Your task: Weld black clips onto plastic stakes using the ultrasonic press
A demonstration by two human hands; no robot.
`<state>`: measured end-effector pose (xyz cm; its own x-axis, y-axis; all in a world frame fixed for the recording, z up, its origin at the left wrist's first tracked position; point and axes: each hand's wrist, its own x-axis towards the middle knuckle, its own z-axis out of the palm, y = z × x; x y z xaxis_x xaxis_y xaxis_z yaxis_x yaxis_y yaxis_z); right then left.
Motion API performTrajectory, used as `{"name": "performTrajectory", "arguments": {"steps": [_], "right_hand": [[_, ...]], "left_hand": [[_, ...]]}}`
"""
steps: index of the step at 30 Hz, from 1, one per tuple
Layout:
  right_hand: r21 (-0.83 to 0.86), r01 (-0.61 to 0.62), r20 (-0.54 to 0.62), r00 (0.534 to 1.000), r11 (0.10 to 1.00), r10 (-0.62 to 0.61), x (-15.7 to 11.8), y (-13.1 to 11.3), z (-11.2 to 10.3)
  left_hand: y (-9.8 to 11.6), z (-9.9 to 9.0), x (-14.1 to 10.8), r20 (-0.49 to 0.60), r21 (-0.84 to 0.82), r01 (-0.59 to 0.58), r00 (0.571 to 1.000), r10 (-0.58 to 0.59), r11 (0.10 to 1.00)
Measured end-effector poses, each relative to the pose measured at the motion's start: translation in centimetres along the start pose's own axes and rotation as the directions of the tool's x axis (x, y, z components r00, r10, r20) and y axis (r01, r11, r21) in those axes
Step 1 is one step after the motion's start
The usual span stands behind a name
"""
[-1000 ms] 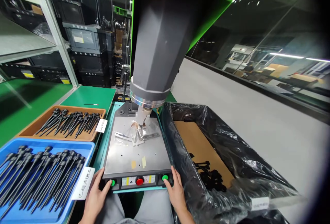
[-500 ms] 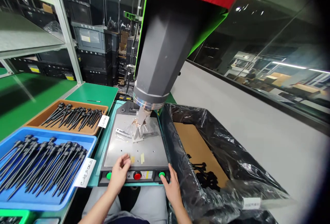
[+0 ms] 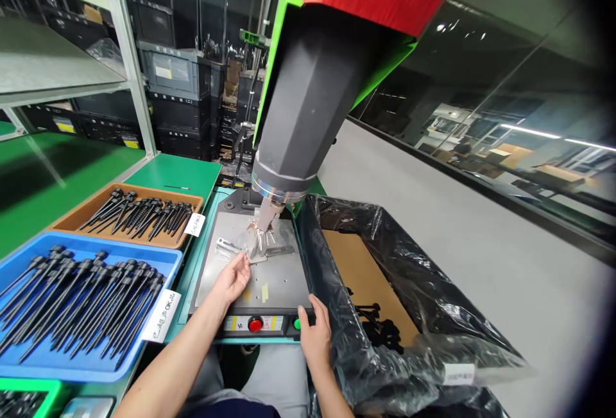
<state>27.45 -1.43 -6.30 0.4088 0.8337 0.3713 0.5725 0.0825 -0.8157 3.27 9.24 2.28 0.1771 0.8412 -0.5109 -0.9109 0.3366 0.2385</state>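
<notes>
from where i stand, the left hand (image 3: 234,278) is the one that has moved most: a second ago it sat at the front corner by its own green button, half a second ago it was over the front edge, and now it is well in over the metal plate (image 3: 291,267), fingertips just at the near left corner of the fixture (image 3: 260,259). its fingers are bent, and i can't tell whether they pinch anything. the right hand (image 3: 316,332) has shifted less; its thumb, which lay on the right green button (image 3: 297,323) earlier, now stands up just beside it, the hand open with nothing in it. the two hands are well apart. the fixture has stayed mid-plate, under the horn (image 3: 265,214) of the press (image 3: 303,103). the left arm now covers the left button, while the red button (image 3: 255,324) stays in sight. the blue tray (image 3: 86,366) and brown tray (image 3: 65,220) of black rods look unchanged, though a green tray (image 3: 29,384), out of sight a second ago, shows at the lower left.
</notes>
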Motion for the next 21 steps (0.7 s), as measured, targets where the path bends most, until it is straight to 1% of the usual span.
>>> {"name": "performTrajectory", "arguments": {"steps": [2,4,7,10,11,13,16,18,21], "right_hand": [[0.125,-0.061,0.103,0.993,0.99,0.049,0.5,-1.3,1.2],[0.265,-0.146,0.242,0.967,0.953,0.081,1.1,-2.8,2.9],[0.396,-0.19,0.393,0.919,0.898,0.021,2.4,-5.6,5.8],[0.483,-0.181,0.465,0.882,0.856,-0.076,4.0,-8.7,8.6],[0.508,-0.18,0.467,0.879,0.842,-0.094,4.7,-9.6,9.5],[0.542,-0.19,0.453,0.886,0.819,-0.094,6.0,-11.0,10.9],[0.557,-0.211,0.396,0.917,0.803,-0.034,7.7,-12.4,12.4],[0.538,-0.182,0.335,0.942,0.823,-0.01,8.7,-12.8,12.9],[0.451,-0.07,0.187,0.982,0.89,-0.017,9.9,-13.4,12.9]], "left_hand": [[0.3,0.3,-0.7,0.049,-0.004,-0.049,0.998,0.049,0.999],[0.7,0.6,-1.6,0.14,-0.007,-0.132,0.981,0.131,0.991],[1.1,1.3,-3.1,0.284,0.038,-0.25,0.931,0.23,0.967],[1.3,1.9,-4.1,0.346,0.143,-0.335,0.898,0.27,0.931],[1.4,2.0,-4.2,0.36,0.171,-0.358,0.89,0.28,0.918],[1.6,2.3,-4.4,0.392,0.2,-0.392,0.872,0.293,0.898],[1.9,2.8,-4.5,0.431,0.201,-0.408,0.853,0.294,0.89],[2.2,3.0,-4.6,0.439,0.202,-0.41,0.85,0.292,0.89],[2.3,3.3,-4.8,0.445,0.211,-0.41,0.849,0.286,0.887]]}}
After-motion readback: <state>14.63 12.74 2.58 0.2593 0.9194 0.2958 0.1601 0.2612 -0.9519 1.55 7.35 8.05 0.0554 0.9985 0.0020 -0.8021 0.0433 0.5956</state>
